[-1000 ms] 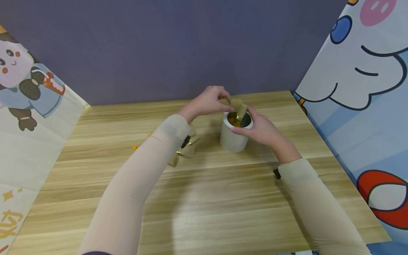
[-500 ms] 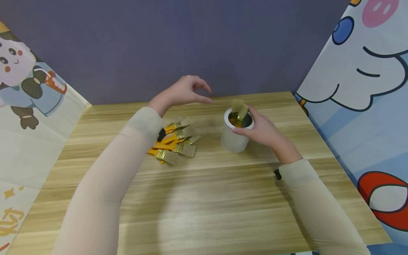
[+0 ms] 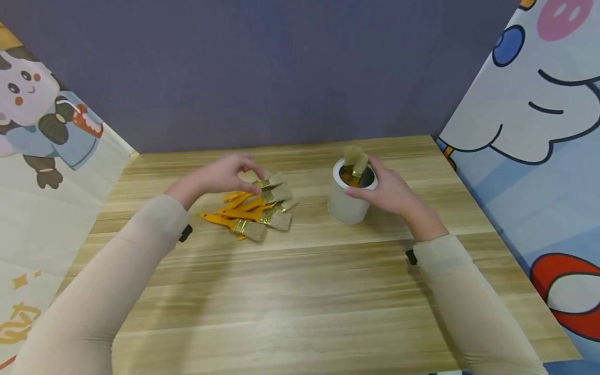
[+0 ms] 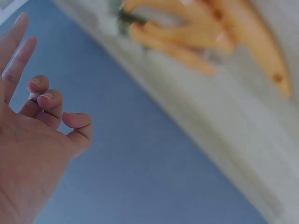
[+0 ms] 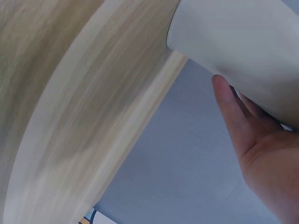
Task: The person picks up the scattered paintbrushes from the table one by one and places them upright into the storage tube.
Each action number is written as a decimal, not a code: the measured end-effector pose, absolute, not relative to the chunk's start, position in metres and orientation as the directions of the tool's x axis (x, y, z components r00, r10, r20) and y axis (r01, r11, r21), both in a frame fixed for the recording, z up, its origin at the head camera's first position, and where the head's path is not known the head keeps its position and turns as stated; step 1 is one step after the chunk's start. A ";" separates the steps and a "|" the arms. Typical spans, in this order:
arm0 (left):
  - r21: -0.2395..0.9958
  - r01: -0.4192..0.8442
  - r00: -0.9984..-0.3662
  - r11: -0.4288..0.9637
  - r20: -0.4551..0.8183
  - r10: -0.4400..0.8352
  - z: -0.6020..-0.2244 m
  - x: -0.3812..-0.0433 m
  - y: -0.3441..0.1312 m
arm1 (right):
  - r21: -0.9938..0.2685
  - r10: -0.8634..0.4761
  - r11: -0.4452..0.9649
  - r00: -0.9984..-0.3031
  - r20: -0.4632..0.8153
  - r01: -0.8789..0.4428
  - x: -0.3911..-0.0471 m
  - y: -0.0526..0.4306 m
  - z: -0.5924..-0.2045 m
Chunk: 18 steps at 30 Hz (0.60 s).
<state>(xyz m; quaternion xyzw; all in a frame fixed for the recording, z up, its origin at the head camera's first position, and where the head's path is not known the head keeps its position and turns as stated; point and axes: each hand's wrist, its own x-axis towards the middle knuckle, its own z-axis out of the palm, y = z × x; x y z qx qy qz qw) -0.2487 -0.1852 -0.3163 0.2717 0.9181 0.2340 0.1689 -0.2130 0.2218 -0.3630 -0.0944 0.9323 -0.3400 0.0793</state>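
Observation:
Several paintbrushes point(image 3: 250, 229) with orange handles, brass-coloured ferrules and pale bristles lie in an overlapping pile left of the middle of the table. Above the far side of this pile is my left hand point(image 3: 225, 174), thumb and fingers apart with nothing between them. The left wrist view shows the same hand point(image 4: 37, 135) with bent fingers and the orange handles beyond. A white can point(image 3: 347, 203) stands upright to the right, brushes point(image 3: 357, 164) leaning inside it bristles up. My right hand point(image 3: 391, 190) grips the can near its rim, thumb in front. Its fingers point(image 5: 229, 105) lie along the can's wall.
The wood-grain table point(image 3: 300, 302) meets a grey-purple wall point(image 3: 281, 73) right behind the can. Printed cartoon panels stand at the left point(image 3: 51, 114) and right point(image 3: 539, 172) sides. Dark wrist straps show at both cuffs.
My left hand has come away from the brushes in the can and moved left and down to the pile, which is now uncovered. My right hand stays on the can.

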 end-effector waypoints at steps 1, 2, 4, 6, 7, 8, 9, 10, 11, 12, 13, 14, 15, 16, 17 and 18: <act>0.513 0.432 -0.788 0.742 -0.187 0.587 -0.323 -0.246 -0.185 | -0.649 -0.230 0.751 -0.969 -0.086 -0.120 -0.213 0.222 -0.363; 0.495 0.447 -0.779 0.745 -0.195 0.596 -0.329 -0.242 -0.183 | -0.650 -0.230 0.751 -0.969 -0.088 -0.119 -0.212 0.222 -0.363; 0.440 0.477 -0.768 0.760 -0.212 0.605 -0.341 -0.234 -0.178 | -0.652 -0.228 0.749 -0.969 -0.092 -0.114 -0.212 0.222 -0.363; 0.368 0.521 -0.757 0.770 -0.217 0.616 -0.353 -0.228 -0.171 | -0.650 -0.226 0.751 -0.970 -0.093 -0.113 -0.212 0.222 -0.364; 0.337 0.537 -0.754 0.773 -0.220 0.619 -0.360 -0.225 -0.168 | -0.650 -0.226 0.751 -0.970 -0.094 -0.112 -0.212 0.222 -0.364; 0.305 0.547 -0.755 0.780 -0.222 0.617 -0.365 -0.222 -0.166 | -0.651 -0.225 0.751 -0.970 -0.093 -0.111 -0.212 0.223 -0.365; 0.275 0.555 -0.759 0.785 -0.218 0.613 -0.371 -0.220 -0.163 | -0.650 -0.225 0.752 -0.970 -0.093 -0.112 -0.212 0.223 -0.365; 0.254 0.560 -0.762 0.788 -0.215 0.611 -0.375 -0.218 -0.161 | -0.649 -0.224 0.752 -0.970 -0.094 -0.110 -0.212 0.223 -0.365; 0.239 0.560 -0.766 0.793 -0.217 0.606 -0.380 -0.217 -0.159 | -0.650 -0.223 0.752 -0.970 -0.095 -0.109 -0.212 0.223 -0.366; 0.229 0.557 -0.769 0.799 -0.222 0.600 -0.383 -0.215 -0.157 | -0.650 -0.223 0.752 -0.970 -0.097 -0.108 -0.212 0.222 -0.366; 0.215 0.556 -0.773 0.803 -0.224 0.594 -0.385 -0.214 -0.156 | -0.649 -0.222 0.753 -0.970 -0.099 -0.106 -0.212 0.222 -0.365; 0.205 0.554 -0.776 0.807 -0.226 0.590 -0.387 -0.213 -0.154 | -0.647 -0.221 0.755 -0.970 -0.099 -0.106 -0.212 0.222 -0.365; 0.195 0.553 -0.778 0.810 -0.228 0.585 -0.388 -0.212 -0.153 | -0.646 -0.221 0.756 -0.970 -0.100 -0.106 -0.212 0.222 -0.365; 0.188 0.552 -0.778 0.812 -0.233 0.583 -0.389 -0.211 -0.151 | -0.647 -0.220 0.755 -0.970 -0.101 -0.104 -0.212 0.222 -0.365; 0.179 0.554 -0.778 0.813 -0.235 0.583 -0.389 -0.211 -0.150 | -0.646 -0.220 0.756 -0.971 -0.098 -0.106 -0.212 0.222 -0.364; 0.170 0.558 -0.778 0.813 -0.234 0.583 -0.390 -0.210 -0.149 | -0.644 -0.218 0.757 -0.971 -0.096 -0.107 -0.212 0.222 -0.364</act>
